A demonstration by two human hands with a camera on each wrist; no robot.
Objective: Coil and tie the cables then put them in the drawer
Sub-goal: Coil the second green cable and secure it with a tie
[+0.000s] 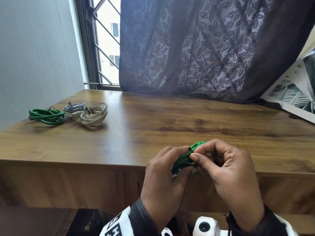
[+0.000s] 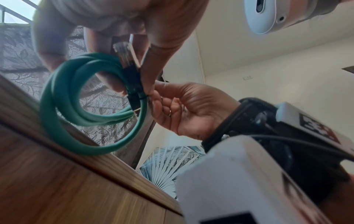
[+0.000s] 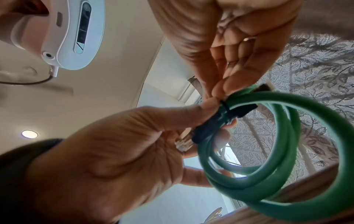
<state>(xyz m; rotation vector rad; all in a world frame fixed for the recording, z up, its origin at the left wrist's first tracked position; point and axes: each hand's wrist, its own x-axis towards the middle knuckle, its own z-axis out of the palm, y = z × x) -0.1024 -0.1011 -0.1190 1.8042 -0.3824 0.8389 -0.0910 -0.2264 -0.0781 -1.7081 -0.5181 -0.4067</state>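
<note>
Both hands hold the green coil: left hand fingers curl round it, right hand fingertips pinch what looks like the black tie.

Dark sleeves; white wrist cameras, black-and-white markers; finger ring.

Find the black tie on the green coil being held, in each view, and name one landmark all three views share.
Head: the tie is low and centre-right, between the fingertips.
Left wrist: the tie is at centre-left, on the coil's right side.
Right wrist: the tie is right of centre, on the coil's upper left.
Shared landmark: the curtain.
</note>
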